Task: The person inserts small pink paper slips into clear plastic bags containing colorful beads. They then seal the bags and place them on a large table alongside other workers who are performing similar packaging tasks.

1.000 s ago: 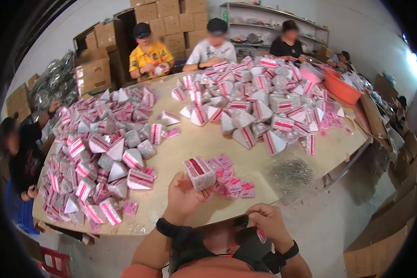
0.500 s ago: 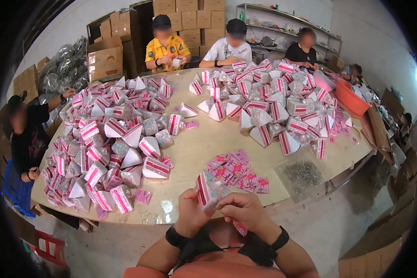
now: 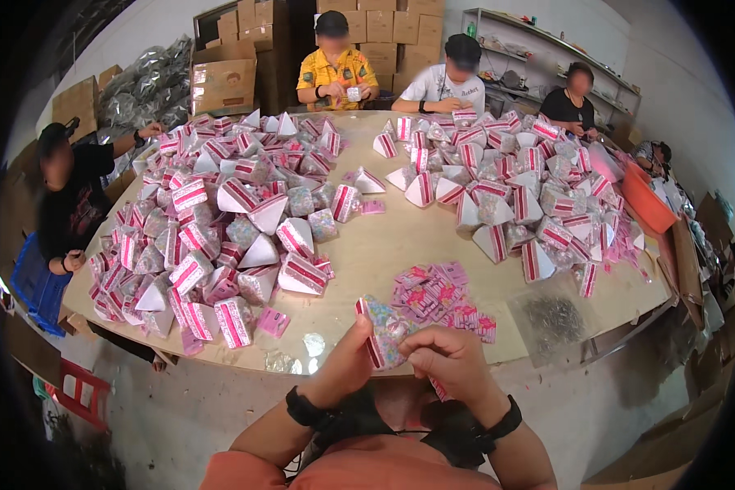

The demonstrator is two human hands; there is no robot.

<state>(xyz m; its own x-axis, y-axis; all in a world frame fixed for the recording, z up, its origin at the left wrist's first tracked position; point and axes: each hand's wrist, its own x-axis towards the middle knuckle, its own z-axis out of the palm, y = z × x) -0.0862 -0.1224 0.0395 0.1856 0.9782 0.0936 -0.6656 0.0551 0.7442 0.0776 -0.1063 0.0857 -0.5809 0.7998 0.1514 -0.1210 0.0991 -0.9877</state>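
Note:
A wedge-shaped toy cake slice [image 3: 386, 336], white with a dark pink stripe and a speckled pastel side, is tilted up above the table's near edge. My left hand [image 3: 345, 363] is closed round its left side, thumb along the striped face. My right hand [image 3: 449, 358] is closed against its right side, fingertips pinched; anything between them is too small to make out. A pink printed card [image 3: 441, 390] shows under my right hand, apparently held by the curled fingers. Just beyond lies a loose pile of similar pink cards [image 3: 429, 292].
Big heaps of cake slices cover the table [image 3: 367, 245] at left [image 3: 192, 237] and right [image 3: 531, 184]. A clear bag of small metal pieces [image 3: 554, 318] lies near the right front edge. An orange basin [image 3: 648, 200] stands far right. Several people sit or stand around the table.
The cake slice has turned, showing more of its speckled side. My right fingers have shifted from its lower edge up to its right side. The whole view has swung slightly left.

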